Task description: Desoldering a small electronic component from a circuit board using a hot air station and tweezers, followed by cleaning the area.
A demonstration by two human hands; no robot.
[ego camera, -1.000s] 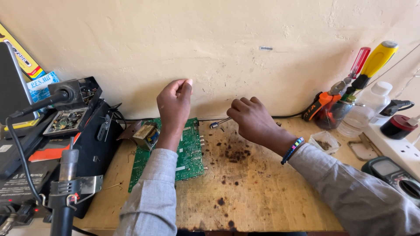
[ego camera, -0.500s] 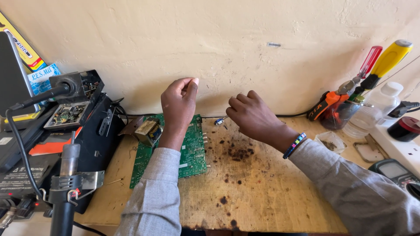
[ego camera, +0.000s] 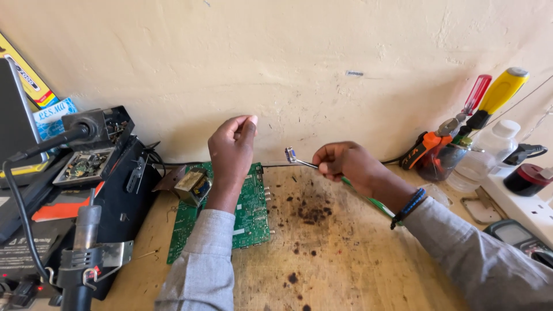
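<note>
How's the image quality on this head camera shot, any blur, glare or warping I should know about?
Head view: soft, even daylight, no harsh glare; the wall is bright but not washed out. Sharp in the middle: the green circuit board, left hand and right hand with its green-handled tool read clearly. Wide-angle warping stretches the edges, and the hot-air handle at bottom left looks soft.

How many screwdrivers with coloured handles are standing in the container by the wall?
2: a red-handled screwdriver and a yellow-handled screwdriver, side by side in the tool container at the right. Others may be hidden among the pliers.
</note>
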